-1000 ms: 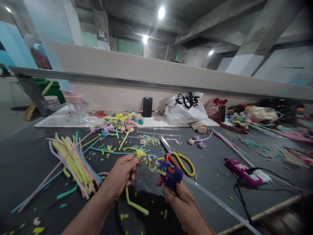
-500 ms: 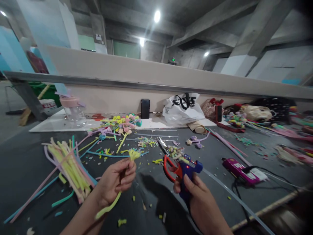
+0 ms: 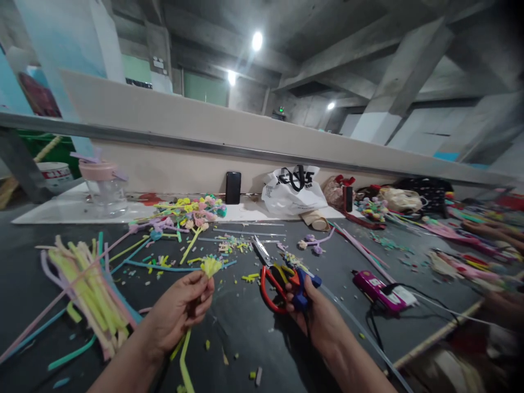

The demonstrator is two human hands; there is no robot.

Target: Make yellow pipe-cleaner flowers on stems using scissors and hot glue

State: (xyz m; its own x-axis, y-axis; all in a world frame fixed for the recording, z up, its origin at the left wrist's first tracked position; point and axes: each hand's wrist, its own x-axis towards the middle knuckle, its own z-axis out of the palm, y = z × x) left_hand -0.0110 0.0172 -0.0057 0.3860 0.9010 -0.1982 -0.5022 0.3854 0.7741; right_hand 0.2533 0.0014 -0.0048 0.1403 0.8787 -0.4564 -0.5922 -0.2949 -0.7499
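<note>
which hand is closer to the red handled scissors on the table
Right. The right hand, gripping the blue glue gun, is right beside the scissors; the left hand is farther left.

On the tabletop [image 3: 245,333], the scissors [image 3: 268,270] lie mid-way. Left of the scissors lies a bundle of stems [image 3: 85,286]; right of them, a charger [image 3: 379,285]; behind them, a phone [image 3: 233,187] and bag [image 3: 292,189]; far left behind, a jar [image 3: 103,183].

a bare-concrete craft workshop, its dark grey worktable [image 3: 245,327] strewn with pastel fuzzy pipe cleaners [image 3: 85,284] and red-handled metal scissors [image 3: 266,273]
</note>
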